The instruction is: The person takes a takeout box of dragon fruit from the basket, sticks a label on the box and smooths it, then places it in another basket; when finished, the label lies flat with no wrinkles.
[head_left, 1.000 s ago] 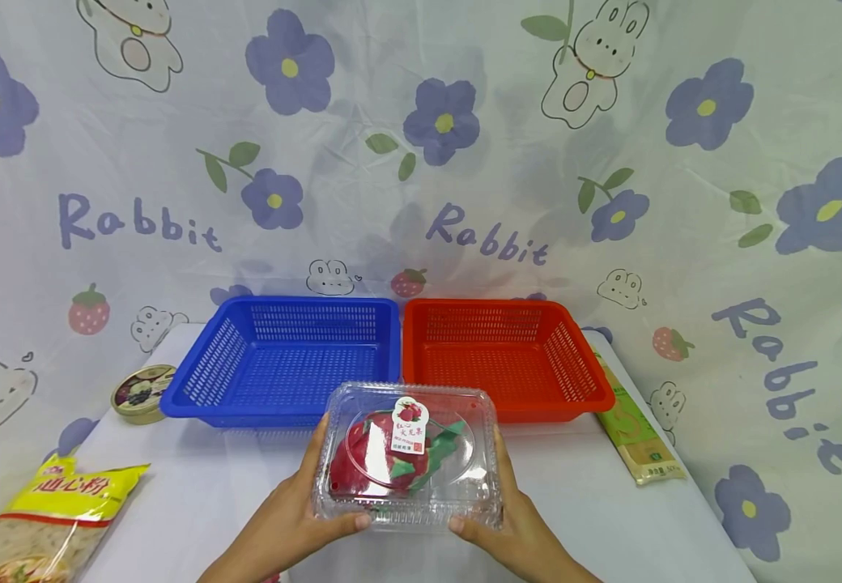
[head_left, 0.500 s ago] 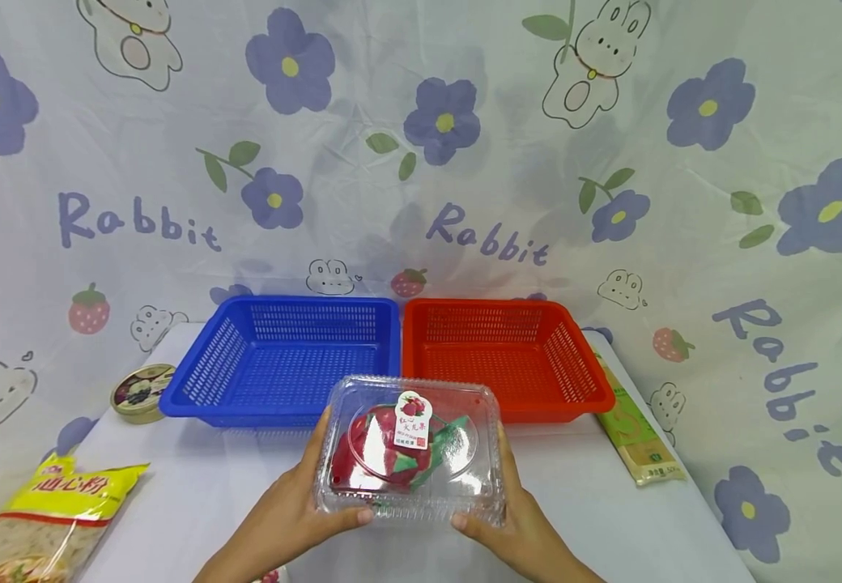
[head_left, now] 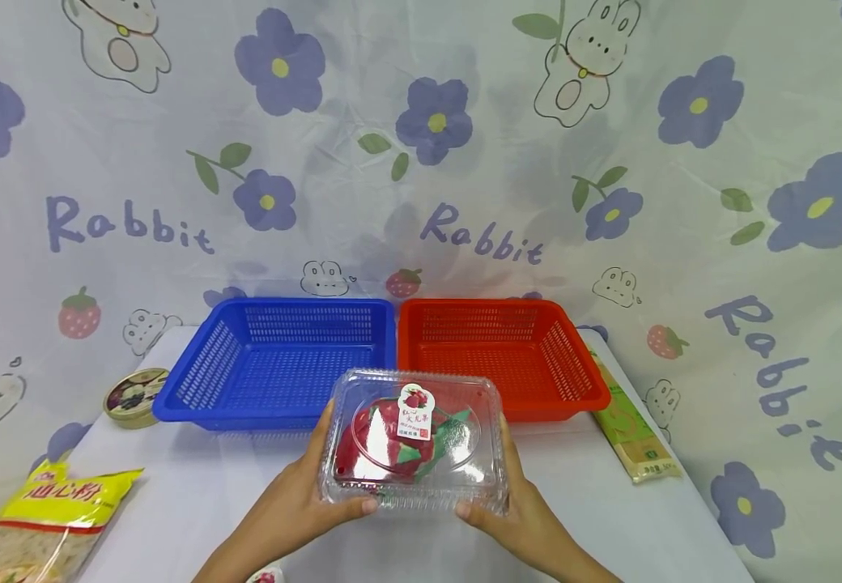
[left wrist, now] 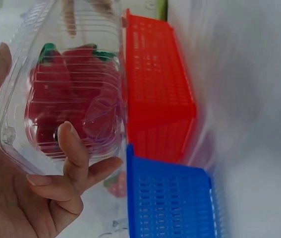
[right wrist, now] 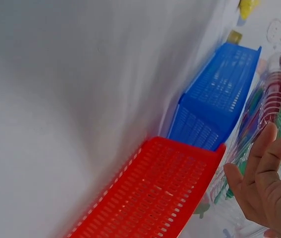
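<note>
Both hands hold a clear plastic clamshell box [head_left: 421, 500] above the table, in front of two baskets. Inside lie red dragon fruit with green tips [head_left: 373, 444], and a white sticker with a fruit picture [head_left: 415, 421] is on the lid. My left hand [head_left: 293, 506] grips its left end, thumb along the near edge; in the left wrist view its fingers [left wrist: 73, 153] curl under the ribbed base. At the right end my right hand [head_left: 526, 518] grips the same way, fingers [right wrist: 261, 163] beneath the box in the right wrist view.
A blue basket [head_left: 198, 413] and a red basket [head_left: 588, 401] stand side by side at the back. On the left are a round tin [head_left: 133, 398] and a yellow-topped pasta bag [head_left: 57, 518]; a green noodle packet [head_left: 628, 429] lies right. A printed cloth [head_left: 363, 202] hangs behind.
The held box has moved slightly away and to the right, its lid tilting a little. The head view has shifted slightly. A white label with red print shows more at the bottom edge.
</note>
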`<state>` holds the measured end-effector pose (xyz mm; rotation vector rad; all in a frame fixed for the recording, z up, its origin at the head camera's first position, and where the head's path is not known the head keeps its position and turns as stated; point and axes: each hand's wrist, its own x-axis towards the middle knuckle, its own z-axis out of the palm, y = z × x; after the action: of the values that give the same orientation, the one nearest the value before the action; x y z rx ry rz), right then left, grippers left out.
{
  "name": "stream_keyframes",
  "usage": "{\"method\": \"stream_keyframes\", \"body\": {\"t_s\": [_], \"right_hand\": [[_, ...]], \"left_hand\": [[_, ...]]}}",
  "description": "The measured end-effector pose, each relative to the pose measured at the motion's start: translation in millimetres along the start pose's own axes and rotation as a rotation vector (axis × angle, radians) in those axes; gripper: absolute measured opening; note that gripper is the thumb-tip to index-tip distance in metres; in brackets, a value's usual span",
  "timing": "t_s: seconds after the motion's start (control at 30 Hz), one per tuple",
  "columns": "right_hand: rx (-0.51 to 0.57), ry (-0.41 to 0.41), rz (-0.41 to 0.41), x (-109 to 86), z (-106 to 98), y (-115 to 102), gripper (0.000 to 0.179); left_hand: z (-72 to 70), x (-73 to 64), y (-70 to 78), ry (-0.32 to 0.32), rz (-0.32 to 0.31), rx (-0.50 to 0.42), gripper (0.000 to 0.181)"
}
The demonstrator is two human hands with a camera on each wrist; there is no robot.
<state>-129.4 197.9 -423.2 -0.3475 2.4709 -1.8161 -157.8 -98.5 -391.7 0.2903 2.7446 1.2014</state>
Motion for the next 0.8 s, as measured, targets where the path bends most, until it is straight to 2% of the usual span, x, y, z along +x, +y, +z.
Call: {"method": "stream_keyframes", "body": {"t_s": [0.23,0.4,0.6,0.8], "right_hand": [[-0.029,0.004,0.026,0.3,-3.8,-0.9,0.114],[-0.057,0.006,0.001,2.1,-7.5,-3.2,0.114],[-0.054,0.003,-0.033,6.3,-11.1,-2.4,0.112],[-0.048,0.014,-0.029,8.2,-12.8,1.0,0.108]], "left_hand": [[2.5,2.3,0.6,0.005,0.014,-0.007,0.126],[3.9,3.0,1.3,0.021,0.03,0.002,0.126],[3.9,6.2,3.8,0.009,0.017,-0.016,0.126],[5.1,7.7,4.0,0.012,0.026,-0.012,0.126]]}}
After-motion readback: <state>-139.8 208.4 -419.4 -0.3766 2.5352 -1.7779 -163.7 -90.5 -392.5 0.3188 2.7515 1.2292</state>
